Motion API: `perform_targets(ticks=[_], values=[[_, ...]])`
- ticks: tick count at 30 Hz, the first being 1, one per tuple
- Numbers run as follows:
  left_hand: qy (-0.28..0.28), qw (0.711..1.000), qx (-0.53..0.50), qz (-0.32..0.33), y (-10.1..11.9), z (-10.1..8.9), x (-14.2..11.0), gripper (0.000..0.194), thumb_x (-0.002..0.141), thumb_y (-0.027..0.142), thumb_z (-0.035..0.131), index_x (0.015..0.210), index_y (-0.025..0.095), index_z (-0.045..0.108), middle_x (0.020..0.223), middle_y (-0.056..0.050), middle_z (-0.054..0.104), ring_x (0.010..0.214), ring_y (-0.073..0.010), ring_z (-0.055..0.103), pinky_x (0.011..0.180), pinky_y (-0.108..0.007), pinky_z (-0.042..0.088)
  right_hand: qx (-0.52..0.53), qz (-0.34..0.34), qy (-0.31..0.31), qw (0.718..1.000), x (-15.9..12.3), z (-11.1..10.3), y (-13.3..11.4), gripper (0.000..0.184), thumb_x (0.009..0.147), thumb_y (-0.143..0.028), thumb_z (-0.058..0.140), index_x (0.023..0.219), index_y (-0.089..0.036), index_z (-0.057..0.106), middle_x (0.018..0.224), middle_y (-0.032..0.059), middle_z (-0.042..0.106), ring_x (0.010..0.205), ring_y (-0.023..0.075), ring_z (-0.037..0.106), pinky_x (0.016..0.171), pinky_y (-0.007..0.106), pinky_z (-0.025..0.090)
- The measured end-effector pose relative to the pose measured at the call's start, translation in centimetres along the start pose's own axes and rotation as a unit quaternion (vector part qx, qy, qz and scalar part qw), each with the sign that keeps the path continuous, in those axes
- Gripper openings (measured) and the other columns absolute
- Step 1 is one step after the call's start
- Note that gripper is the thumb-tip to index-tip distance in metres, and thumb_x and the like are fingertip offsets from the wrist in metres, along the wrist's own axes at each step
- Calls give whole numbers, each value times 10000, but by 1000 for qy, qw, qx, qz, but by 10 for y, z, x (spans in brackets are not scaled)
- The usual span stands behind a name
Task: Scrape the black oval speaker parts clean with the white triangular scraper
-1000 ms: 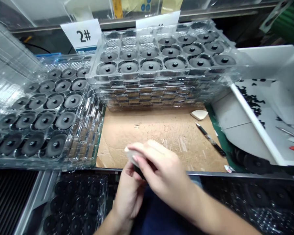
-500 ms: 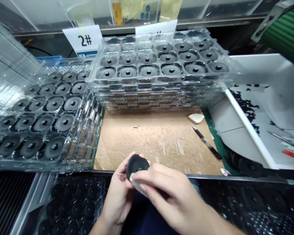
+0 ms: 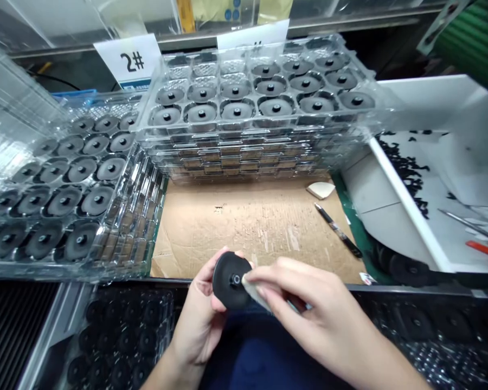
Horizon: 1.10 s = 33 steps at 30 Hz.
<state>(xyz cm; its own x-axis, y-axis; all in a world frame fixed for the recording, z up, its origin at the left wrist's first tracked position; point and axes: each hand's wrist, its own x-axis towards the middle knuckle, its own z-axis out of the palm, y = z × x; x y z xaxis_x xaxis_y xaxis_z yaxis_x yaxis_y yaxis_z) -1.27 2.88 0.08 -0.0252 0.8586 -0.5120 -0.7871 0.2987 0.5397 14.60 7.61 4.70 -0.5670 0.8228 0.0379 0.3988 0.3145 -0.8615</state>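
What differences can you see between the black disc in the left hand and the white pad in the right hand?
The disc is black, while the pad is white. The disc is round with a raised centre, while the pad looks like a thin wedge. The disc rests against the fingers of the left hand, while the pad is pinched in the right hand. Both are small enough to hold in one hand, and they are touching.

From here, the right hand (image 3: 321,309) hides most of the pale wedge (image 3: 254,292), the clear tray (image 3: 244,127) blocks the card's (image 3: 252,37) number, and the black bits (image 3: 406,173) are perhaps scraps, too small to tell.
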Motion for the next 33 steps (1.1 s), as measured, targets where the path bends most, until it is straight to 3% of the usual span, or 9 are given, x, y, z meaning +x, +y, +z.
perform_targets(ticks=[4,8,12,17,20,23,26,30,33], values=[[-2,1000,-5,25,-4,5,-1,567,466,300,850,1009,276,690,1048,-25,710,947,-182,648,817,-215,501,-65,-52,65,994,-1,2,-6,237,860,-84,452,1010,-140,627,804,56,637,698,141,605,649,236,482],[3,999,0,36,-4,5,-2,553,486,317,840,1015,288,684,1060,-26,695,938,-213,650,812,-273,515,17,-47,-5,999,2,1,-9,217,858,-98,476,975,-187,637,817,21,653,711,110,618,658,182,493],[22,998,13,59,-4,7,-1,548,468,300,848,993,276,690,1036,-14,701,929,-177,644,802,-214,504,-6,-2,43,999,2,0,-4,206,858,-125,475,977,-194,629,816,26,650,703,122,617,659,212,497],[47,998,17,38,-3,14,1,532,475,271,847,983,294,692,1023,-6,707,908,-195,658,785,-240,525,41,-15,-18,999,3,-1,-1,185,855,-118,489,942,-204,627,835,5,656,731,107,617,676,187,488],[60,997,16,49,-2,16,0,536,443,203,857,950,279,702,996,0,716,902,-170,659,753,-180,518,11,24,23,999,5,-2,-2,173,860,-132,483,943,-201,619,857,13,656,741,120,614,687,215,487],[65,997,15,39,-3,13,1,477,517,206,826,969,286,694,1003,-4,718,917,-187,661,784,-223,529,37,-18,6,999,8,0,-2,201,853,-123,477,977,-191,620,836,19,652,729,115,611,664,205,481],[74,996,9,44,-6,6,2,434,610,300,777,1031,285,673,1029,-29,711,949,-187,654,793,-226,528,41,11,7,999,15,6,15,163,841,-161,519,920,-219,648,825,-8,661,679,99,597,605,185,462],[78,995,-3,55,-7,-1,4,477,626,358,753,1084,278,651,1093,-53,689,1002,-204,637,817,-233,522,-16,113,119,986,16,25,62,175,856,-245,512,954,-153,624,709,22,634,542,118,522,520,227,431],[71,996,-4,53,-6,-4,5,506,641,359,738,1129,286,623,1145,-60,664,1018,-210,630,811,-238,524,-12,124,105,987,4,45,89,168,850,-235,516,911,-149,646,732,37,658,540,121,538,523,232,449]])
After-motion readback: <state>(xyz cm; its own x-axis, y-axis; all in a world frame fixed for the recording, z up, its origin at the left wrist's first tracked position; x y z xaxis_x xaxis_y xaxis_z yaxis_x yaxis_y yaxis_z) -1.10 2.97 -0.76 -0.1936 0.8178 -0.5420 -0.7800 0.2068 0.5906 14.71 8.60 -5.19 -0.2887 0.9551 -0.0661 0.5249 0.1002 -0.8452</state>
